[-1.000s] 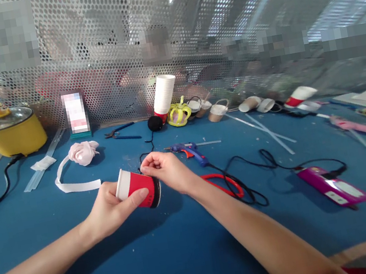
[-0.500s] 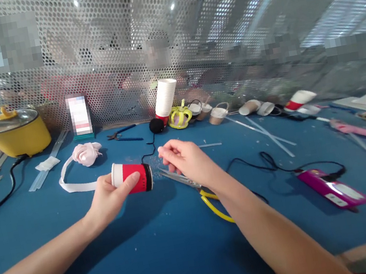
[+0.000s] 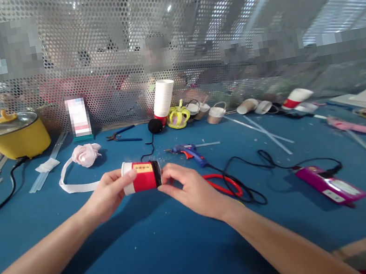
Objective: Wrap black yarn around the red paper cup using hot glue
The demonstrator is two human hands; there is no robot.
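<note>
My left hand (image 3: 109, 192) grips a paper cup (image 3: 146, 177), held sideways above the blue table. The cup is white with a red band and a yellow label, and black yarn (image 3: 157, 173) circles its right end. At that end, my right hand (image 3: 192, 189) pinches the rim with thumb and bent fingers; the fingertips are partly hidden. Behind my hands, a thin black strand leads to a ball of black yarn (image 3: 155, 125). A blue glue gun (image 3: 191, 151) lies beyond my right hand. Near my right wrist shows a red loop handle (image 3: 228, 184).
A yellow electric pot (image 3: 13, 136) stands far left, with a phone (image 3: 79, 118) and pliers (image 3: 124, 135) to its right. A white ribbon with a fabric rose (image 3: 86, 155) lies behind my left hand. A cup stack (image 3: 164, 98) and a purple power strip (image 3: 331, 184) are further right.
My right hand has come down and left onto the cup's dark end. The cup has moved right and turned, showing its label. The glue gun has come into view; the scissors are mostly hidden.
</note>
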